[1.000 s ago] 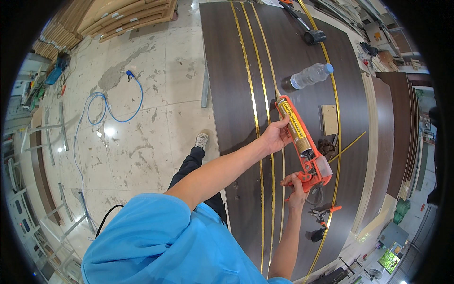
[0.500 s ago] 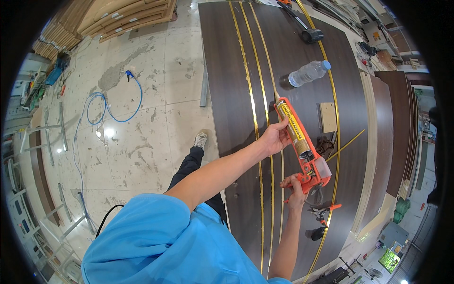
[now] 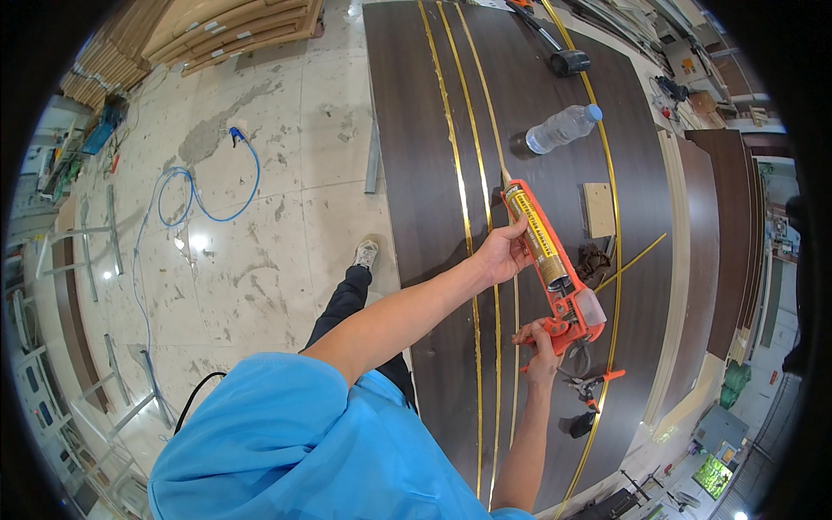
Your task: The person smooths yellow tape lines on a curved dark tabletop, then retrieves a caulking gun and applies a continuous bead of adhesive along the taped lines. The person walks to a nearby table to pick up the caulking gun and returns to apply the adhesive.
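Observation:
Both my hands hold an orange caulking gun [image 3: 566,305] loaded with a yellow adhesive cartridge [image 3: 537,234]. My left hand [image 3: 505,254] is closed round the front of it, beside the cartridge. At the back end my right hand [image 3: 539,340] is wrapped about the handle and trigger. The nozzle [image 3: 506,177] points to the far side and meets the thin pale line [image 3: 484,95] on a dark brown panel [image 3: 416,165]. Left of that line run two gold strips [image 3: 475,117], roughly parallel to it. Whether the nozzle tip touches the panel I cannot tell.
On the panel lie a clear water bottle [image 3: 562,130], a black mallet [image 3: 569,62], a small wood block [image 3: 597,210], orange-handled cutters [image 3: 589,388] and a long gold strip [image 3: 614,286]. A blue air hose [image 3: 217,218] curls on the tiled floor at left. Wrapped boards [image 3: 230,30] are stacked far left.
Almost nothing differs. The whole scene has shifted very slightly left in the view, while both hands keep the same hold on the caulking gun.

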`<state>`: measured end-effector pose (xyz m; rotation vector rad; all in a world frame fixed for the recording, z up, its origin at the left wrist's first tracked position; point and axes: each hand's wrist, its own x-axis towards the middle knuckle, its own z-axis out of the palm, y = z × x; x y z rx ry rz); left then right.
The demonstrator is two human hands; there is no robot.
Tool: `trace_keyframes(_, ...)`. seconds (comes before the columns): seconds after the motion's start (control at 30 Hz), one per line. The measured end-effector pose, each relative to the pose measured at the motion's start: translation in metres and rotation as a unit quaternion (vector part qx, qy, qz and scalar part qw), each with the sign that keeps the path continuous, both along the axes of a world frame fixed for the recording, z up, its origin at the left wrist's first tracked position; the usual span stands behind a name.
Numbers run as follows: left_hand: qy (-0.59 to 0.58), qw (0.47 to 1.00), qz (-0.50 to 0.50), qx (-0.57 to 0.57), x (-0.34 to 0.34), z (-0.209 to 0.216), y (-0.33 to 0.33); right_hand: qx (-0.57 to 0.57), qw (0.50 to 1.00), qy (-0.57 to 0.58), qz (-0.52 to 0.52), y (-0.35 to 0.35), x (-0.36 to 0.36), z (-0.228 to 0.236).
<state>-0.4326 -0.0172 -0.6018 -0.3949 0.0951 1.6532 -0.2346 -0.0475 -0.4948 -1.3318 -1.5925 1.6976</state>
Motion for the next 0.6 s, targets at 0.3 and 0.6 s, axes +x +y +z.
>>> trace_keyframes(0.3,-0.004,1.000,-0.004,0.002,0.0037,-0.0016,-0.0013,-0.005,1.000,0.001,-0.005,-0.0016,0.0030,-0.0001)
trace_keyframes(0.6,0.003,1.000,-0.005,0.011,0.0101,-0.0034,-0.0032,0.001,1.000,-0.005,0.002,-0.0046,0.0050,0.0052)
